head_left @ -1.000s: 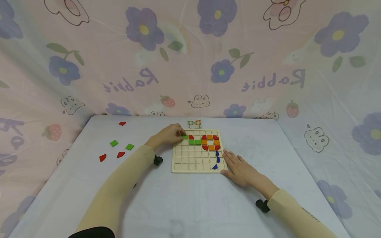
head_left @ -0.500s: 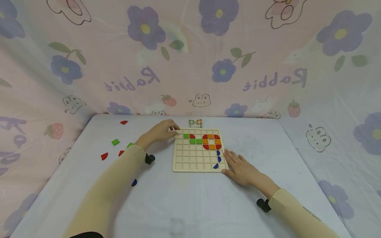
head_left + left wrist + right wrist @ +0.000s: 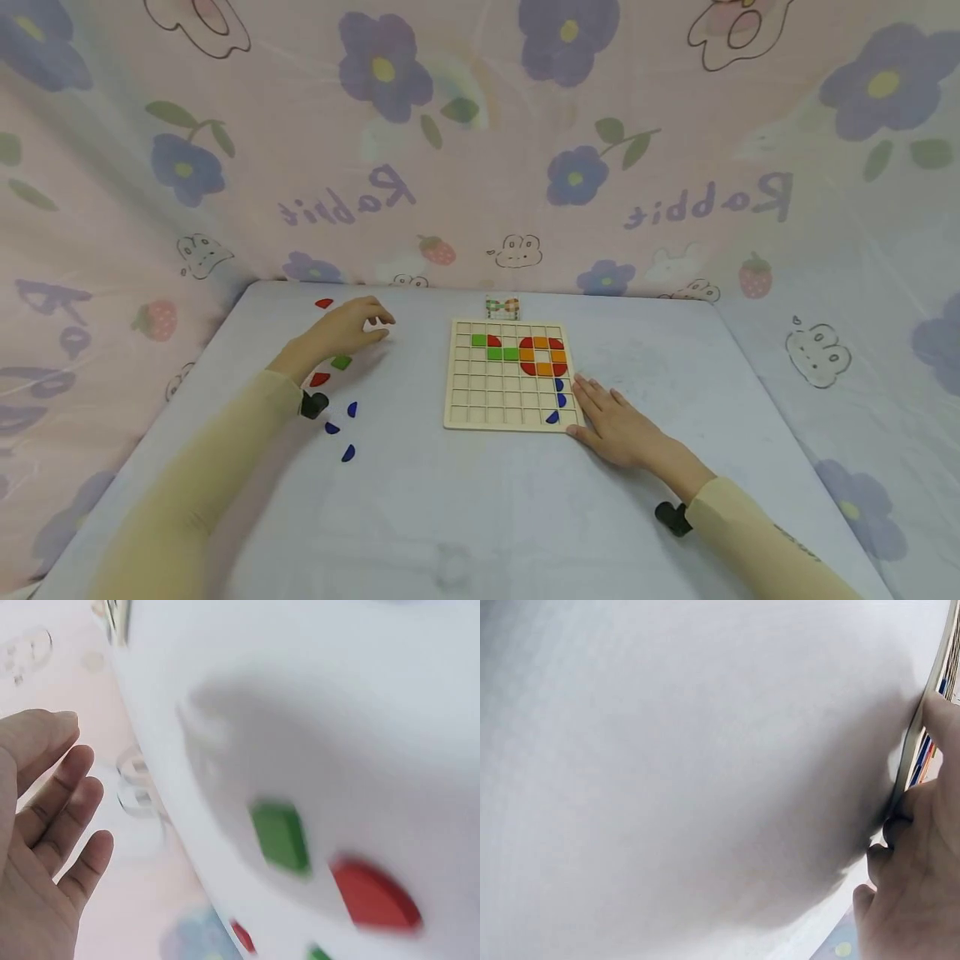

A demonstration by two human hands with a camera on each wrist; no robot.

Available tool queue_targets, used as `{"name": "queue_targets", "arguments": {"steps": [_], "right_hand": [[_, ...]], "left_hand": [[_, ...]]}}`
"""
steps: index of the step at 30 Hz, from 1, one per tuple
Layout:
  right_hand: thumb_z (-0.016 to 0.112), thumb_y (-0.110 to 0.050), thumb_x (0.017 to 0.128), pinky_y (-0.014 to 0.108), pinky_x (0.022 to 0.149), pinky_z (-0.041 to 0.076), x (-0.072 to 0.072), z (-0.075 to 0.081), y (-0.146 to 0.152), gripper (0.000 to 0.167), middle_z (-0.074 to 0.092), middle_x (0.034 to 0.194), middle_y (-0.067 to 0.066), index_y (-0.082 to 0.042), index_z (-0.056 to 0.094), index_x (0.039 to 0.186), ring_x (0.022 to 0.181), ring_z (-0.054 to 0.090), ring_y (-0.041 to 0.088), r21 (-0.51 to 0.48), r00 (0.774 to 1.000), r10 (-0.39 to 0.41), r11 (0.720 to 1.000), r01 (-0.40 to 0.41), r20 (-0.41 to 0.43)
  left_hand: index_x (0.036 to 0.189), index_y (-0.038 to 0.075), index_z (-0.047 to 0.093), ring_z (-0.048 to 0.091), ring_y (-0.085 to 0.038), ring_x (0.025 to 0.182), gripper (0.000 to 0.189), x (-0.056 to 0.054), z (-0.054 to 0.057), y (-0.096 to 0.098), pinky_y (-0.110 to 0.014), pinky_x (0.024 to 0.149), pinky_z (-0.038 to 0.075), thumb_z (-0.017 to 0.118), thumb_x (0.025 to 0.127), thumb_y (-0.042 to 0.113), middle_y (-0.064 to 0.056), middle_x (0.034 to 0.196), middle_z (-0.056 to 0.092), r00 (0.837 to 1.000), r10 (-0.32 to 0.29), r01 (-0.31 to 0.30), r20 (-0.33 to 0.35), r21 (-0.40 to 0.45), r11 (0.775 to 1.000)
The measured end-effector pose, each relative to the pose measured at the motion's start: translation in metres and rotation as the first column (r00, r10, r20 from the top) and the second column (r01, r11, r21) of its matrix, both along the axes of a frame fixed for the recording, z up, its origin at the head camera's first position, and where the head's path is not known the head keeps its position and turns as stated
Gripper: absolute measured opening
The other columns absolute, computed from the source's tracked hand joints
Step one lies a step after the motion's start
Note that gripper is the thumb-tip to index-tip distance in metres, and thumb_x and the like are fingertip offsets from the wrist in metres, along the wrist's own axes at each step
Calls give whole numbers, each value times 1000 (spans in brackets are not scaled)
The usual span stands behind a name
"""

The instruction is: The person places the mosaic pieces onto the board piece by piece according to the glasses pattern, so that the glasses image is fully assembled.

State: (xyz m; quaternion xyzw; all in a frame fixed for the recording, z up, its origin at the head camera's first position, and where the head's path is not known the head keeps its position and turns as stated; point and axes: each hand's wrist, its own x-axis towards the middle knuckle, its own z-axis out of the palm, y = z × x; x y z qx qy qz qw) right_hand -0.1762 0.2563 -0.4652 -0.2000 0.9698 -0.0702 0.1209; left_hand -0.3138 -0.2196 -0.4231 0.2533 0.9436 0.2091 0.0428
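My left hand (image 3: 341,327) hovers over the left part of the table with loosely bent fingers and nothing in them; the left wrist view shows its palm bare. Under it lie a green square tile (image 3: 281,836) and a red quarter-round tile (image 3: 376,894). My right hand (image 3: 615,427) lies flat, fingers and thumb along the right edge of a wooden grid board (image 3: 480,400). In the board's cells sit green tiles (image 3: 502,354), one red tile (image 3: 493,341) beside them, a ring of red and orange tiles (image 3: 543,342), and blue half-round tiles (image 3: 560,400) in a column.
A small pattern card (image 3: 502,307) stands behind the board. Loose blue half-round tiles (image 3: 348,452) lie left of the board, nearer the front. Another red tile (image 3: 324,303) is by the table's back edge. A printed cloth (image 3: 465,192) hangs behind the table.
My left hand has let go of a green tile on the board's upper left and moved left, over the loose tiles. The right hand has stayed at the board's edge.
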Motion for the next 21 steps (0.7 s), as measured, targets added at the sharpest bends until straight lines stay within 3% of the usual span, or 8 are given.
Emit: {"name": "queue_targets", "arguments": {"steps": [11, 16, 21], "right_hand": [[54, -46, 107, 65, 123, 17, 1, -2, 1, 80, 19, 171, 20, 3, 24, 163, 156, 19, 43, -6, 1000, 3, 1000, -3, 2], [52, -47, 107, 64, 123, 18, 1, -3, 2, 80, 19, 171, 20, 2, 23, 163, 156, 19, 42, 3, 1000, 7, 1000, -7, -1], [52, -46, 107, 65, 123, 18, 1, -1, 2, 79, 19, 170, 21, 3, 23, 162, 156, 20, 43, 3, 1000, 8, 1000, -8, -9]], "left_hand": [[130, 1, 68, 56, -40, 117, 32, -8, -3, -73, -60, 95, 48, 64, 103, 16, -20, 128, 60, 988, 153, -153, 15, -18, 988], [131, -3, 66, 56, -42, 117, 33, -19, -8, -93, -61, 97, 46, 61, 103, 14, -24, 130, 61, 978, 206, -206, 11, -7, 978], [132, -3, 65, 52, -47, 122, 34, -31, -16, -104, -65, 102, 43, 59, 104, 15, -29, 135, 57, 959, 277, -278, 53, 8, 960]]}}
